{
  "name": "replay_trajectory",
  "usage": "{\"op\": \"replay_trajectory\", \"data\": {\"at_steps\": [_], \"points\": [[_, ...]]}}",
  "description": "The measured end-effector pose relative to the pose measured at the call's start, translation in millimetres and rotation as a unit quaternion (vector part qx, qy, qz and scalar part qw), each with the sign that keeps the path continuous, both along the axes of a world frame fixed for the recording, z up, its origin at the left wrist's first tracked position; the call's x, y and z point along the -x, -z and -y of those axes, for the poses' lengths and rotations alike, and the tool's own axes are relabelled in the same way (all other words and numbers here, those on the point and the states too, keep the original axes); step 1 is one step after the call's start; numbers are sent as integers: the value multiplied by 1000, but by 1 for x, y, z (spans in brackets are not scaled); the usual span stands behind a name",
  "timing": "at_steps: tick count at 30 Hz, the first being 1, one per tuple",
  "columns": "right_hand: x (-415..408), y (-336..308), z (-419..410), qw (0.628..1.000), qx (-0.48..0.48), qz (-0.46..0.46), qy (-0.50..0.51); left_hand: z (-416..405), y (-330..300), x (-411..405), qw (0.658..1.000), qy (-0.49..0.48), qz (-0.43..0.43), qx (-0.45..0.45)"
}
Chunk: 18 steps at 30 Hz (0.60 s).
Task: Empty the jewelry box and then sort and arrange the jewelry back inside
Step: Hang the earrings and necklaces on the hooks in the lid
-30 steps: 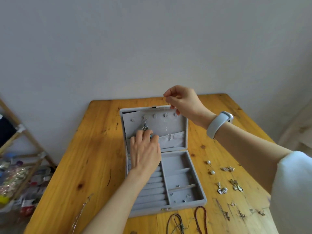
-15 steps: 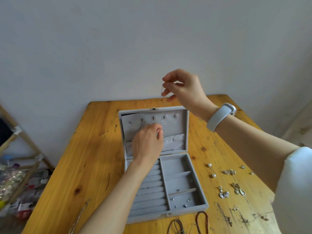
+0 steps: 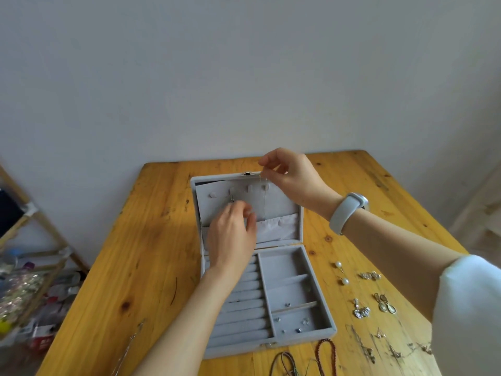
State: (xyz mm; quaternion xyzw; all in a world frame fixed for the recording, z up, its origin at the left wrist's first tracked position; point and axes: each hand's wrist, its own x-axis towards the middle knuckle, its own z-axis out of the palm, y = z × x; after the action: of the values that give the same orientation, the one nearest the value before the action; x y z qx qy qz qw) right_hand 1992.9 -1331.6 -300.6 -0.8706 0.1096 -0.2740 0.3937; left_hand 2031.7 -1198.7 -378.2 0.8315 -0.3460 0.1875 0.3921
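Wooden table fills the lower frame, with the grey jewelry box open at centre, lid lying back toward the wall. The right hand, upper centre, pinches a thin chain hanging straight down over the lid's hooks, so it's nearer. The left hand sits just below-left, fingertips pinched at the lid lining; around what, I can't tell.

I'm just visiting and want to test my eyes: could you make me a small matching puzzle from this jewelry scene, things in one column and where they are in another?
Things:
1. pearl earrings
2. thin chain
3. red bead string
4. ring rolls

Places:
A. box's left half
B. table, right of box
C. hanging from right hand
D. table's near edge

Pairs: 1-B, 2-C, 3-D, 4-A
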Motion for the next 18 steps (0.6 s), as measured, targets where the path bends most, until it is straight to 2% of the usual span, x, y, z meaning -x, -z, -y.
{"op": "replay_trajectory", "data": {"at_steps": [3, 7, 13, 16, 18], "points": [[3, 2, -2, 1000, 20, -2, -16, 6, -13, -10, 995, 2, -73, 62], [4, 2, -2, 999, 38, -5, -31, 15, -23, -13, 987, 40, -123, 98], [8, 17, 2, 996, 82, -14, -19, 12, -17, -18, 983, -1, -122, 139], [7, 31, 1, 992, 118, -38, 20, 9, -17, -20, 985, -53, -108, 124], [3, 39, -3, 984, 160, -20, 73, 10, -21, -19, 988, -96, -78, 97]]}}
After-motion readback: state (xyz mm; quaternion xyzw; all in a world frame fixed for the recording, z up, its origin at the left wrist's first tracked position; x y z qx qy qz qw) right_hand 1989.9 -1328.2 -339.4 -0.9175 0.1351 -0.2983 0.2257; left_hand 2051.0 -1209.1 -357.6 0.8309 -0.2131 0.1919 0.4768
